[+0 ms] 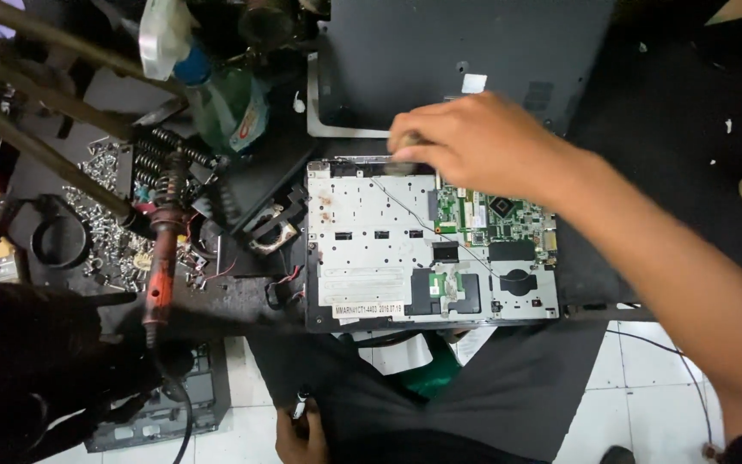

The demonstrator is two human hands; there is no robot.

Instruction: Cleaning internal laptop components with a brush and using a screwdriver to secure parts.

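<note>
Right, status: opened laptop chassis [405,249] lies flat on the dark workbench [680,129], silver inner frame up, green circuit board [491,215] exposed at the upper right of it. A thin black wire [405,210] runs loose across the frame toward the board.

Right hand [474,142] is over the top edge of the chassis, fingers curled tight, pinching something small and blurred at the fingertips. Can't tell what it is; looks like a brush or tool tip touching the frame edge. Left hand [301,434] is low, by the lap, closed around a small object with a pale tip; can't make out which tool.

A dark laptop cover [465,51] sits just behind the chassis. To the left: soldering iron [161,258] with orange grip in a coiled stand, loose screws [105,223] scattered, green bottle [229,103].

Risks as I read them:
- Right forearm hangs over the bare board; a slip could drag the wrist across components.
- The loose wire is near the working fingers; snagging it could pull its connector.
- Chassis front edge overhangs the bench toward the lap, so downward pressure at the far edge could tip or shift it.
- Screws lie unsorted, just beside the iron; easy to lose or mix.
</note>
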